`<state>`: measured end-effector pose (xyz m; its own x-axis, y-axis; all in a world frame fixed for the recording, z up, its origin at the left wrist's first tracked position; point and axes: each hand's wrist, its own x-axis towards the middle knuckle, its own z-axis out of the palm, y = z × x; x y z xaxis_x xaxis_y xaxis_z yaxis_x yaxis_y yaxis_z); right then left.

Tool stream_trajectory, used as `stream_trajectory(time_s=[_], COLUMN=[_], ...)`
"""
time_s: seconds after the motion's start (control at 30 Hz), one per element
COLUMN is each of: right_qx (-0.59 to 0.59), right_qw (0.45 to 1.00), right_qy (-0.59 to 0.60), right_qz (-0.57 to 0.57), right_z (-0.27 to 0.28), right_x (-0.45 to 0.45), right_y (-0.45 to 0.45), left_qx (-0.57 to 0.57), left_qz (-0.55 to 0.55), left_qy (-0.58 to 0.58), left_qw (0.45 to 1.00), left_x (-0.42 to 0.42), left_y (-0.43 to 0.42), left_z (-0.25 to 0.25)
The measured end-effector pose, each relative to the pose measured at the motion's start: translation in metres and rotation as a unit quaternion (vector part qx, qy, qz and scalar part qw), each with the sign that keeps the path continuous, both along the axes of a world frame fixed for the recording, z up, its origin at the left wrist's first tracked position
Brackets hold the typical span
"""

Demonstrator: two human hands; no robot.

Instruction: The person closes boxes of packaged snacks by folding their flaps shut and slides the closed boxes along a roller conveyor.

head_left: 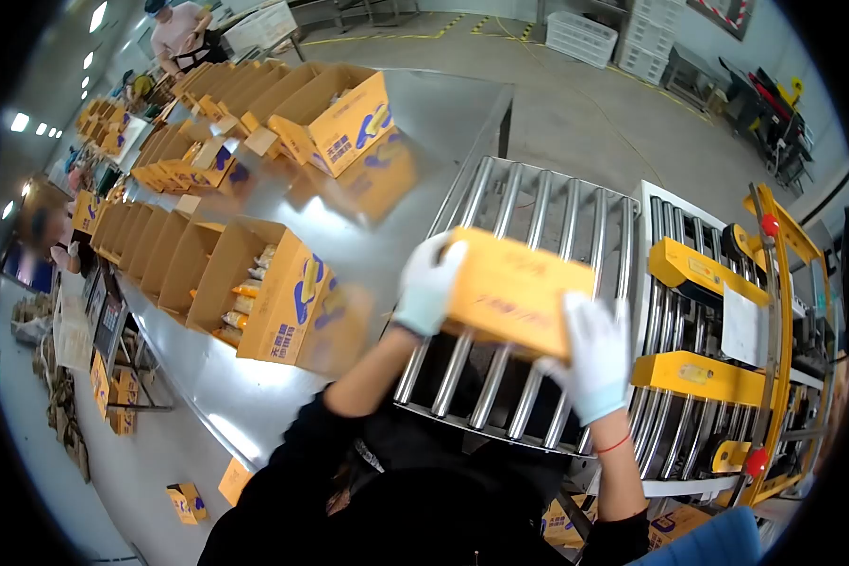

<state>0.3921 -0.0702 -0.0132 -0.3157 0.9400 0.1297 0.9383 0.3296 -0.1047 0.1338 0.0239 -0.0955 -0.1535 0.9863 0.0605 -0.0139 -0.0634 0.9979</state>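
Between my two gloved hands is a closed yellow-orange cardboard box [519, 283], slightly blurred, over the metal roller conveyor [476, 382]. My left hand [431, 283], in a white glove, grips the box's left end. At its right end, my right hand [594, 354] presses with gloved fingers along the side. The fingers' undersides are hidden. To the left on the steel table stands an open carton [288, 307] with several small wrapped packs [245, 291] inside.
Rows of open cartons [335, 118] line the steel table [424, 113]. At the right, a yellow-framed box-sealing machine [698, 373] adjoins the rollers. A person [179, 38] stands at the far left. White crates [580, 38] sit at the back wall; a box [187, 503] lies on the floor.
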Motion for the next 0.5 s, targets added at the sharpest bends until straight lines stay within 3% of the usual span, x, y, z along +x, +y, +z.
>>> stream_trajectory(time_s=[0.1, 0.17, 0.23, 0.27, 0.3, 0.37, 0.43, 0.5], right_qx=[0.057, 0.086, 0.117, 0.129, 0.14, 0.157, 0.173, 0.2], right_qw=[0.995, 0.993, 0.985, 0.984, 0.983, 0.98, 0.975, 0.966], right_qy=[-0.042, -0.034, -0.05, -0.036, -0.021, -0.006, 0.005, 0.004], right_qz=[-0.068, -0.08, -0.12, -0.115, -0.113, -0.126, -0.138, -0.167], right_z=[-0.014, -0.02, -0.03, -0.031, -0.033, -0.036, -0.041, -0.049], right_x=[0.03, 0.046, 0.066, 0.079, 0.09, 0.101, 0.115, 0.13], right_y=[0.039, 0.056, 0.058, 0.053, 0.048, 0.036, 0.027, 0.027], left_qx=[0.09, 0.097, -0.015, -0.069, 0.08, 0.146, 0.186, 0.115], left_qz=[-0.047, -0.234, -0.439, -0.467, -0.375, -0.192, 0.022, 0.179], left_qy=[0.127, 0.156, 0.125, 0.11, 0.215, 0.387, 0.561, 0.661], left_qw=[0.987, 0.955, 0.89, 0.875, 0.898, 0.89, 0.807, 0.719], left_x=[0.106, 0.137, 0.117, 0.095, 0.071, -0.003, -0.084, -0.164], left_y=[-0.002, 0.0, -0.019, -0.029, -0.04, -0.058, -0.081, -0.115], left_z=[0.009, -0.01, 0.015, 0.032, 0.014, 0.051, 0.075, 0.083])
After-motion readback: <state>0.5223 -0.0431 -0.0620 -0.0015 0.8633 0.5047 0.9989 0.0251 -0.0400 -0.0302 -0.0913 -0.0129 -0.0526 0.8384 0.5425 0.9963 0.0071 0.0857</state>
